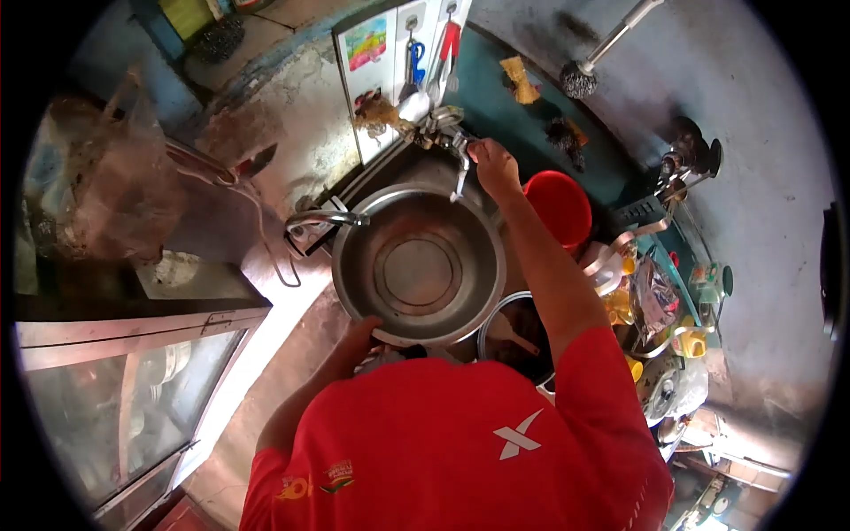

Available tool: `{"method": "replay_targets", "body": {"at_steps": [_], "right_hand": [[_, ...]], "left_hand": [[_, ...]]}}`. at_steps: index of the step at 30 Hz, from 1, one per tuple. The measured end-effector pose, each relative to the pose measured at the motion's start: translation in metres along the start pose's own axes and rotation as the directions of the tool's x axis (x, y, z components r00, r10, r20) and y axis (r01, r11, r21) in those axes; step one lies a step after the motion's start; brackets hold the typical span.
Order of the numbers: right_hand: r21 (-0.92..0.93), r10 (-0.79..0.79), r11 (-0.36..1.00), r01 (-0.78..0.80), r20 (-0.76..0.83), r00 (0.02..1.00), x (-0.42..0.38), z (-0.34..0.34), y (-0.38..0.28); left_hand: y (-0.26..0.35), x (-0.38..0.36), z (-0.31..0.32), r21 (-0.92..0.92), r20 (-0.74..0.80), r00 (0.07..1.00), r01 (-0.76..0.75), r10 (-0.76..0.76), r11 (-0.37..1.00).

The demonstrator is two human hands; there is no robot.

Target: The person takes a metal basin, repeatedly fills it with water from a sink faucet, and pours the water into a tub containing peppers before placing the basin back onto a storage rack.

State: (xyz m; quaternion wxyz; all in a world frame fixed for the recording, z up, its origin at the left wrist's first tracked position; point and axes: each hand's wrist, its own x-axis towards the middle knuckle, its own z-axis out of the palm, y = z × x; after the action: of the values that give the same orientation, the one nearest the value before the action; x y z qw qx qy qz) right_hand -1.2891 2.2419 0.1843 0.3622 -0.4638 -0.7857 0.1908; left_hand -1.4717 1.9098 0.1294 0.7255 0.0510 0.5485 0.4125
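Note:
A wide metal basin (421, 270) sits in front of me under the tap, with nothing but bare metal showing inside. My left hand (361, 336) grips its near left rim, thumb over the edge and the other fingers hidden below. Out in front, my right hand (498, 168) is closed at the handle of the tap (456, 142) on the wall. A pale, bright streak hangs from the tap over the far rim of the basin.
A red bucket (560, 210) stands right of the basin. Closer to me is a dark pot (518, 336) with a wooden utensil inside. Bottles and containers crowd the right side. A curved metal faucet (328, 217) juts in at the left, above a glass-doored cabinet (133, 398).

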Motion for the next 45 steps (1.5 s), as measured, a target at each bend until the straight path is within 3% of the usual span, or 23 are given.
{"method": "replay_targets", "body": {"at_steps": [6,8,11,13,14,16,20,21,23,25,32,33,34,35,36,38,39,40,41,42,43,44,45], "right_hand": [[0.145,0.307,0.938,-0.314,0.066,0.949,-0.047,-0.018,-0.014],[0.234,0.450,0.857,-0.459,0.096,0.888,-0.077,-0.029,-0.020],[0.327,0.529,0.779,-0.534,0.114,0.841,-0.129,-0.040,-0.014],[0.389,0.599,0.705,-0.593,0.120,0.792,-0.160,-0.055,-0.025],[0.447,0.649,0.633,-0.632,0.139,0.748,-0.176,-0.061,-0.032],[0.522,0.687,0.547,-0.655,0.168,0.707,-0.210,-0.068,-0.045],[0.568,0.727,0.368,-0.736,0.317,0.609,-0.258,-0.074,-0.072],[0.575,0.733,0.362,-0.734,0.311,0.605,-0.266,-0.071,-0.077],[0.623,0.729,0.297,-0.724,0.342,0.593,-0.279,-0.064,-0.082],[0.616,0.741,0.305,-0.726,0.325,0.588,-0.288,-0.055,-0.079],[0.547,0.743,0.390,-0.741,0.289,0.604,-0.298,-0.044,-0.080],[0.541,0.738,0.393,-0.744,0.296,0.606,-0.302,-0.043,-0.081],[0.534,0.734,0.398,-0.746,0.302,0.608,-0.305,-0.043,-0.084],[0.559,0.748,0.355,-0.749,0.311,0.586,-0.307,-0.046,-0.091],[0.565,0.763,0.349,-0.748,0.291,0.576,-0.311,-0.046,-0.094],[0.558,0.793,0.125,-0.821,0.441,0.420,-0.316,-0.045,-0.097],[0.524,0.760,0.026,-0.851,0.543,0.358,-0.318,-0.046,-0.096],[0.534,0.770,0.019,-0.845,0.531,0.353,-0.320,-0.047,-0.099],[0.500,0.706,-0.129,-0.856,0.653,0.274,-0.322,-0.046,-0.105],[0.447,0.619,-0.270,-0.853,0.759,0.202,-0.325,-0.046,-0.111],[0.469,0.599,-0.373,-0.801,0.781,0.178,-0.329,-0.045,-0.117],[0.482,0.612,-0.377,-0.791,0.771,0.177,-0.333,-0.045,-0.115],[0.560,0.582,-0.581,-0.590,0.793,0.180,-0.340,-0.042,-0.110]], "left_hand": [[-0.020,0.028,-0.021,-0.121,0.003,1.000,0.010,-0.010,0.993],[-0.020,0.027,-0.021,-0.118,-0.006,1.000,0.014,-0.015,0.993],[-0.012,0.019,-0.016,0.210,0.060,0.989,-0.144,0.135,0.967],[-0.010,0.019,-0.013,-0.092,-0.029,0.999,0.024,-0.027,0.995],[-0.010,0.018,-0.012,-0.076,-0.025,0.999,0.033,-0.035,0.997],[-0.008,0.017,-0.011,-0.137,0.031,0.999,0.017,-0.013,0.990],[-0.007,0.017,-0.014,0.015,0.058,0.998,0.001,-0.002,1.000],[-0.004,0.014,-0.015,0.238,0.153,0.987,-0.092,0.056,0.967],[-0.004,0.014,-0.016,0.447,0.260,0.962,-0.194,0.080,0.873],[-0.006,0.021,-0.017,-0.039,0.080,0.992,0.101,-0.097,0.994],[-0.002,0.017,-0.019,0.062,0.135,0.988,0.066,-0.074,0.996],[-0.006,0.021,-0.027,0.360,0.207,0.978,-0.098,0.023,0.928],[-0.004,0.019,-0.023,0.600,0.316,0.944,-0.275,0.093,0.751],[-0.003,0.015,-0.018,0.320,0.182,0.983,-0.056,-0.003,0.946],[-0.001,0.015,-0.015,0.337,0.198,0.980,-0.049,-0.020,0.940],[0.004,0.017,-0.013,-0.038,0.122,0.982,0.151,-0.145,0.988],[0.002,0.021,-0.018,-0.022,0.133,0.979,0.159,-0.154,0.987],[-0.003,0.025,-0.027,0.171,0.170,0.983,0.038,-0.068,0.985],[-0.007,0.030,-0.034,0.351,0.229,0.973,-0.092,0.009,0.932],[0.001,0.019,-0.022,0.366,0.245,0.969,-0.086,-0.007,0.927],[0.014,-0.003,-0.001,0.660,0.288,0.953,-0.268,0.093,0.702],[0.020,-0.014,0.011,0.840,0.366,0.914,-0.405,0.172,0.360],[0.014,-0.005,0.003,0.839,0.380,0.911,-0.411,0.159,0.356]]}}
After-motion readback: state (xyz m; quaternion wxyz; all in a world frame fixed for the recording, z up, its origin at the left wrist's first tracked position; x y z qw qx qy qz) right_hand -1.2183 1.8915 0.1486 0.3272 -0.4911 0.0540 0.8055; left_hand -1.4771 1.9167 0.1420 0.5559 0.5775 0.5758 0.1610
